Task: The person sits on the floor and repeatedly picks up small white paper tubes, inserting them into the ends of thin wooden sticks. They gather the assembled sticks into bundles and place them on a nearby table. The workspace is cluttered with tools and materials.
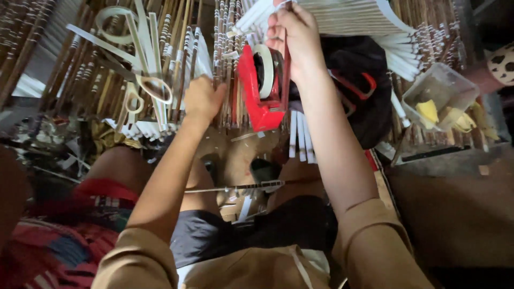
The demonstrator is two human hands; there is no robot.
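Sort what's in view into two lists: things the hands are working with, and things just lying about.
In hand:
- red tape dispenser, at the right hand
- fan of white strips, touched by the right hand
- banded sticks, at the left hand

Lying about:
- clear plastic tub with yellow pieces
- loose tape rings
- black bag
- single stick across the lap

Lighting: dim overall, light falling from 12 o'clock; pale strips (342, 16) brightest, near glare. Deep shadow at 3 to 6 o'clock, floor (455, 214) near black. Red tape dispenser (262, 91) well lit, sharp. Slight motion blur on right hand (292, 37). Wide-angle stretch at edges; 8 o'clock corner soft, murky.
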